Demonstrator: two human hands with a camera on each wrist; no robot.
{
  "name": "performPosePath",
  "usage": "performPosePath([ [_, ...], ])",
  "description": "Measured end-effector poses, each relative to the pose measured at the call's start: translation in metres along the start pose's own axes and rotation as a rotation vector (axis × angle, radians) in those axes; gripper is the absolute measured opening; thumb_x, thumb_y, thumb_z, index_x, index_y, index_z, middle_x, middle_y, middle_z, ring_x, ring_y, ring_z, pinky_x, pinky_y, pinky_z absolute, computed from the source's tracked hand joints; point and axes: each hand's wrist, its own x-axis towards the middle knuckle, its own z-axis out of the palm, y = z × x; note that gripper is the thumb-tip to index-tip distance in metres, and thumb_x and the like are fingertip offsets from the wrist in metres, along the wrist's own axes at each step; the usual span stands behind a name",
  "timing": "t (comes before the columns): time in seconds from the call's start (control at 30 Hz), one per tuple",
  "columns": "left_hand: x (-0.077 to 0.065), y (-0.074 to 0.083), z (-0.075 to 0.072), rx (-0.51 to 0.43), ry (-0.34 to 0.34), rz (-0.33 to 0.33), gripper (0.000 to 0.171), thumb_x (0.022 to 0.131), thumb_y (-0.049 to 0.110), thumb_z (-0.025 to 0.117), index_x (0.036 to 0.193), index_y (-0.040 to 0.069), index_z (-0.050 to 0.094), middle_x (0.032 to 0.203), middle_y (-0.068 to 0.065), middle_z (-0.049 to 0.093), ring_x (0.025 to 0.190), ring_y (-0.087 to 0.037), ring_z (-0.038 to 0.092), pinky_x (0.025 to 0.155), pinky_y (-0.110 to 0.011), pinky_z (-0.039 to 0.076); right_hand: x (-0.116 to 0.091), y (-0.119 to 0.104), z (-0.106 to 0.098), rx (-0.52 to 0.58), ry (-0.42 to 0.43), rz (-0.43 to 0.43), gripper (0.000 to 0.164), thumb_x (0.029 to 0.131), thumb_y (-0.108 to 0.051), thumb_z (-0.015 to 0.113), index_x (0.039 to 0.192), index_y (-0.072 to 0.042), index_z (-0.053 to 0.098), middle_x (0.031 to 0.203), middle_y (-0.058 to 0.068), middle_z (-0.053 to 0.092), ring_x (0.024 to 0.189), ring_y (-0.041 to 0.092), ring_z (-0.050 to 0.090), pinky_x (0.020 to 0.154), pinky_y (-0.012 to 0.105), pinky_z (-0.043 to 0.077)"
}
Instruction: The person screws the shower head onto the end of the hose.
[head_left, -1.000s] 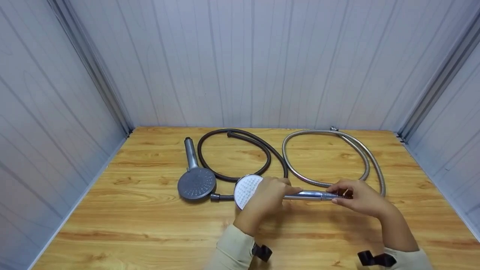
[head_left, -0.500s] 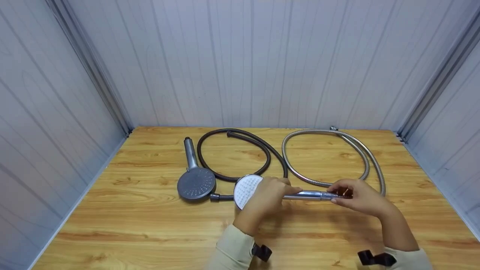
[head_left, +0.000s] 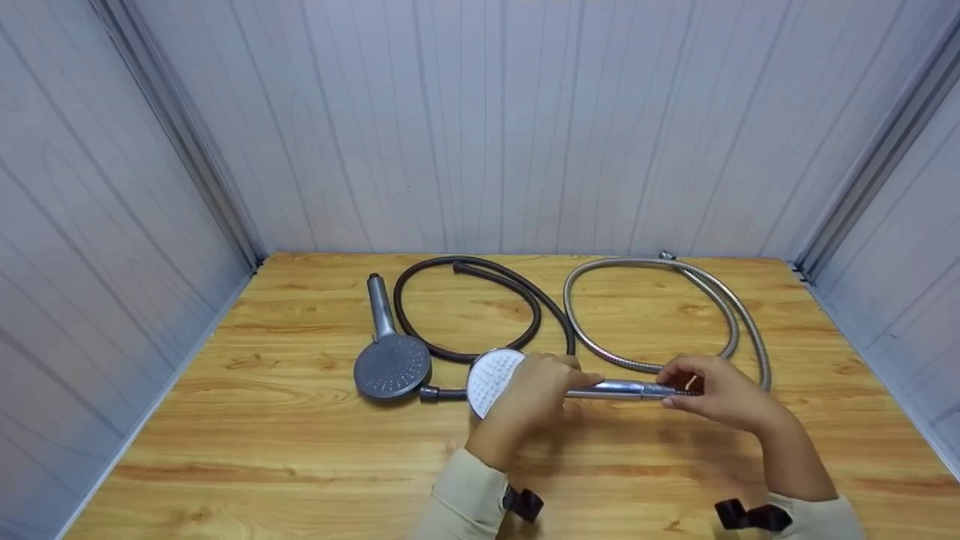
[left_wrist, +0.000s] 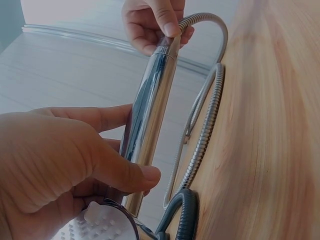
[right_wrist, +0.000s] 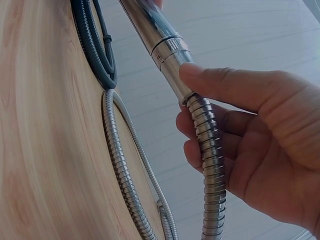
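Observation:
My left hand (head_left: 534,390) grips a chrome hand shower (head_left: 492,377) near its neck, with the white nozzle face turned up. Its shiny handle (left_wrist: 152,100) points right, toward my right hand (head_left: 724,397). There my thumb and fingers pinch the metal end nut (right_wrist: 172,72) of a silver shower hose (right_wrist: 212,160). The nut sits in line with the handle, right at its end. Below my fingers the ribbed hose bends away and lies looped on the table. My left palm hides part of the shower's head and neck.
A grey hand shower (head_left: 393,367) lies at the left of the wooden table (head_left: 300,465), its handle toward the back. Beside it a black hose (head_left: 405,307) lies coiled, its near end running behind the chrome shower. Pale panel walls (head_left: 480,135) enclose the back and sides.

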Motion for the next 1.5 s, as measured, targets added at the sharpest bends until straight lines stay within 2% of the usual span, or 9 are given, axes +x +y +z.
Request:
performPosePath([
  [0.23,-0.0015,-0.0004,0.0011,0.002,0.018,0.003,0.053,0.075,0.006,0.082,0.120,0.032,0.072,0.094,0.007,0.069,0.072,-0.008,0.058,0.062,-0.023,0.045,-0.0010,-0.0014,0.0001,0.001,-0.006,0.004,0.017,0.089,-0.018,0.072,0.103,-0.010,0.069,0.093,-0.001,0.066,0.083,0.012,0.060,0.068,0.029,0.049],
  [0.57,-0.0014,0.0002,0.0011,0.018,0.003,0.005,0.052,0.076,0.007,0.081,0.120,0.033,0.071,0.094,0.007,0.070,0.073,-0.008,0.059,0.063,-0.023,0.046,-0.0013,-0.0006,0.0001,-0.025,-0.015,-0.006,0.015,0.092,-0.019,0.068,0.104,-0.010,0.071,0.090,-0.003,0.067,0.080,0.011,0.060,0.067,0.029,0.050],
  [0.77,-0.0010,0.0007,-0.0011,-0.002,-0.034,-0.018,0.052,0.077,0.006,0.080,0.121,0.034,0.071,0.096,0.006,0.070,0.074,-0.007,0.058,0.065,-0.023,0.047,-0.0004,0.0000,0.0002,-0.019,-0.010,-0.017,0.016,0.093,-0.019,0.067,0.105,-0.009,0.072,0.090,-0.002,0.066,0.078,0.011,0.059,0.065,0.028,0.050],
  [0.93,0.0005,0.0006,-0.0017,-0.040,-0.065,-0.050,0.052,0.078,0.009,0.081,0.122,0.034,0.070,0.099,0.007,0.070,0.076,-0.007,0.058,0.067,-0.023,0.046,0.0006,0.0009,0.0005,-0.014,0.014,-0.051,0.018,0.089,-0.016,0.071,0.106,-0.010,0.069,0.095,0.000,0.065,0.081,0.011,0.058,0.065,0.027,0.050],
  [1.03,0.0003,-0.0002,-0.0010,-0.031,-0.037,-0.029,0.050,0.077,0.011,0.081,0.121,0.034,0.070,0.097,0.007,0.070,0.074,-0.006,0.057,0.066,-0.022,0.046,0.0008,0.0016,0.0010,-0.010,0.023,-0.066,0.020,0.086,-0.012,0.074,0.104,-0.010,0.068,0.097,0.002,0.065,0.082,0.012,0.059,0.065,0.027,0.050],
  [1.2,-0.0001,-0.0011,0.0002,0.038,0.018,0.018,0.047,0.077,0.013,0.082,0.118,0.033,0.072,0.094,0.007,0.070,0.074,-0.007,0.060,0.065,-0.023,0.048,0.0009,0.0027,0.0008,-0.031,0.030,-0.068,0.018,0.086,-0.011,0.074,0.103,-0.012,0.068,0.098,0.001,0.065,0.083,0.012,0.060,0.067,0.027,0.050],
  [1.5,0.0000,0.0002,-0.0016,-0.003,-0.024,-0.012,0.045,0.080,0.012,0.080,0.119,0.032,0.072,0.096,0.006,0.070,0.076,-0.008,0.060,0.066,-0.024,0.047,-0.0002,0.0016,-0.0008,-0.037,0.014,-0.044,0.017,0.089,-0.015,0.072,0.105,-0.012,0.070,0.098,-0.001,0.067,0.083,0.011,0.061,0.067,0.029,0.050],
])
